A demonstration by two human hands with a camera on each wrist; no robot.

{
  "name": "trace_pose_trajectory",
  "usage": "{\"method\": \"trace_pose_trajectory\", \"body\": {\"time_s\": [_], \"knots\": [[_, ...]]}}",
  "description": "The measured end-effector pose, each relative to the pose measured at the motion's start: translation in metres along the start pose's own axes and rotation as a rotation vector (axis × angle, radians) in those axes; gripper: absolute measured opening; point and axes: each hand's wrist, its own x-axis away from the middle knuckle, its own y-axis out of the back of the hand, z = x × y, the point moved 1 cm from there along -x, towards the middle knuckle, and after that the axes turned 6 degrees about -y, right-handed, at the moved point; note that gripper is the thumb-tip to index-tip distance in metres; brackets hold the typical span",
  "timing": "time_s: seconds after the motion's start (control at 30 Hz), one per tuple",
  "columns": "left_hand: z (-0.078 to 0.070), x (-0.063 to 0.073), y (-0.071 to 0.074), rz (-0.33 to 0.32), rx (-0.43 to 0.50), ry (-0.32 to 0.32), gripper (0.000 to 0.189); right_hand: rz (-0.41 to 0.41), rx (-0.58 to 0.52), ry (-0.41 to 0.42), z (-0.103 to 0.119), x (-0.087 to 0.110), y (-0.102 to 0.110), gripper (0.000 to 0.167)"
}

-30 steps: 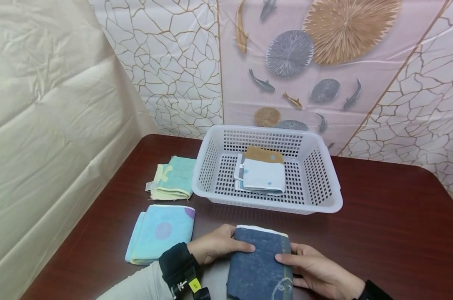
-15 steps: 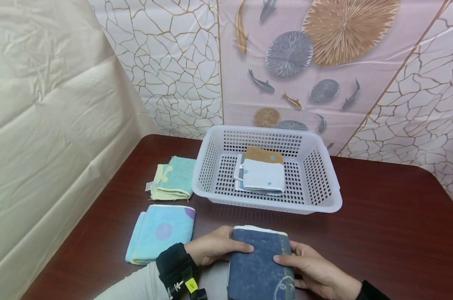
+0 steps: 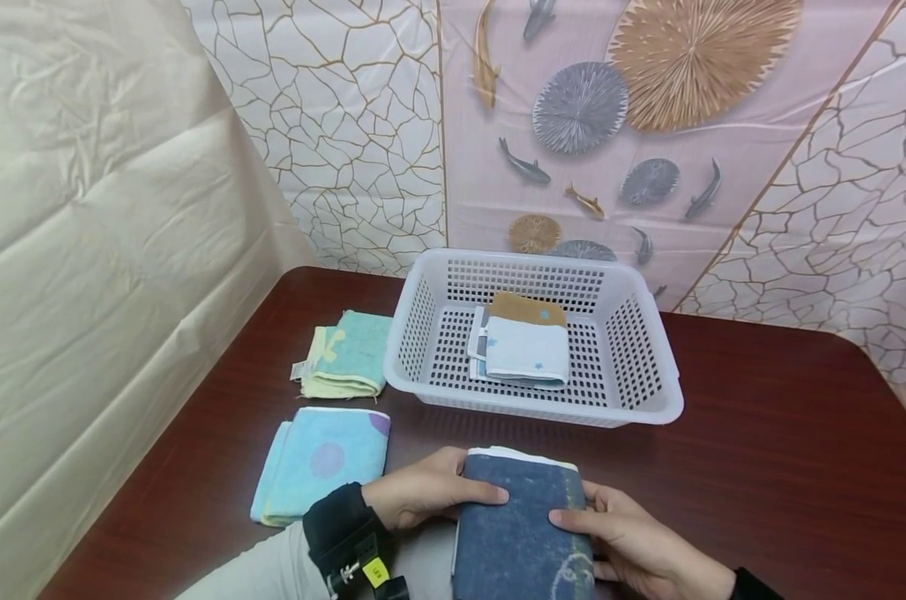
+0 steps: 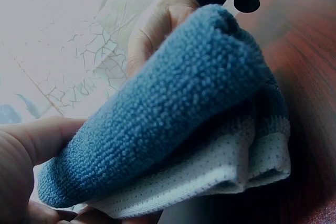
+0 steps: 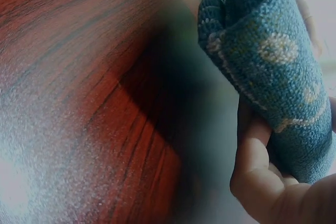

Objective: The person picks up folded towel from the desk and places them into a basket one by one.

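Observation:
A folded dark blue towel [image 3: 523, 525] with a white edge is held between both hands at the front of the table. My left hand [image 3: 433, 490] grips its left side, thumb lying on top and the other fingers hidden beneath. On the right side my right hand [image 3: 640, 537] pinches it, thumb above and fingers under. The left wrist view shows the thick blue fold of the towel [image 4: 163, 103] over its pale layered edges. In the right wrist view, fingers [image 5: 252, 156] support the towel [image 5: 273, 72] from below.
A white slotted basket [image 3: 513, 406] stands behind the hands, holding a folded white and brown towel [image 3: 528, 346]. Left of it lie a green and yellow towel [image 3: 351, 354] and a light blue towel [image 3: 325, 462], both folded. The table's [image 3: 783, 433] back edge meets a patterned cloth.
Hardly anything differs. Both hands keep hold of the dark blue towel, and the left wrist has shifted slightly to the left.

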Motion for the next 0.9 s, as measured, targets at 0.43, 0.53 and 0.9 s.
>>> {"method": "trace_pose_trajectory", "body": {"time_s": [0.43,0.53,0.9], "knots": [[-0.010,0.006,-0.003,0.001,-0.008,-0.012,0.040,0.063,-0.028,0.072,0.005,0.009,-0.007,0.071],[-0.011,0.008,-0.004,0.004,-0.002,-0.015,0.039,0.066,-0.020,0.079,0.006,0.011,-0.007,0.071],[-0.025,0.018,-0.008,0.035,-0.033,-0.048,0.038,0.063,0.013,0.080,0.014,0.022,-0.012,0.084]]}}
